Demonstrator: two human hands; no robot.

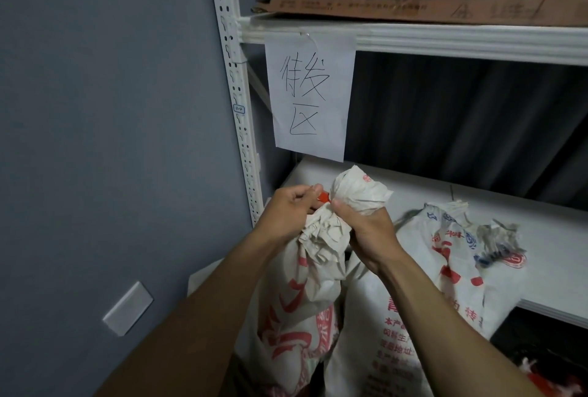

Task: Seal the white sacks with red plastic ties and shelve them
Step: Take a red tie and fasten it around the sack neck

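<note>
Bunching at its neck, the white sack (305, 272) wears a red tie (323, 197).

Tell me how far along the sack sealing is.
Done: one white sack lies on the shelf board, neck bunched; its tie is too unclear to confirm. In hand: the right grip holds the gathered neck of a second sack while the left grip pinches the red plastic tie at that neck. Left: cinching that tie and shelving this sack.

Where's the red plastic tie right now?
In the head view, centre-left: the red plastic tie sits at the gathered neck of the white sack, pinched by the left hand, below the hanging paper sign.
</note>
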